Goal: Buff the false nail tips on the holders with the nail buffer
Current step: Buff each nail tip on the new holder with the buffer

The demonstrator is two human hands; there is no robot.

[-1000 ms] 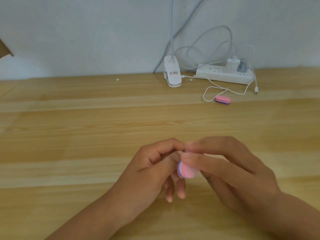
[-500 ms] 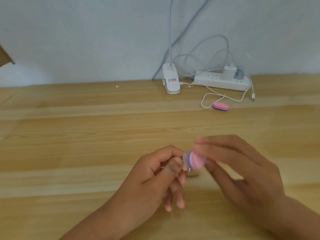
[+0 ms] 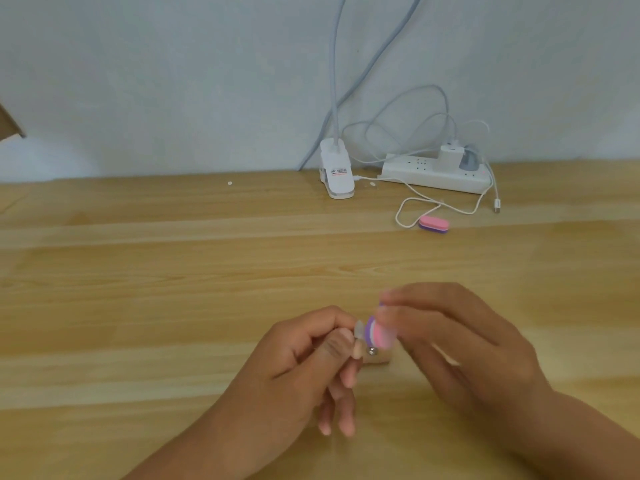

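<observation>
Buffer on nail tip, near centre of table

Left hand [image 3: 298,368] pinched a pale false nail tip [image 3: 359,330] between thumb and forefinger. Its holder [image 3: 372,350] was mostly hidden, only a small metal bit showing below the tip. Right hand [image 3: 460,344], blurred, gripped a pink-white-purple nail buffer [image 3: 379,336] in its fingertips, purple face touching the tip. Hands were close together over the wooden table [image 3: 138,271]. Second buffer [image 3: 433,224], pink and purple, lay far right beside a white cable loop [image 3: 401,211]. Behind it sat a white power strip [image 3: 426,176] with a white charger [image 3: 450,154] plugged in, against the wall. White lamp clip [image 3: 337,180], left of the strip, carried a small label with a red stripe; text too small to read.
</observation>
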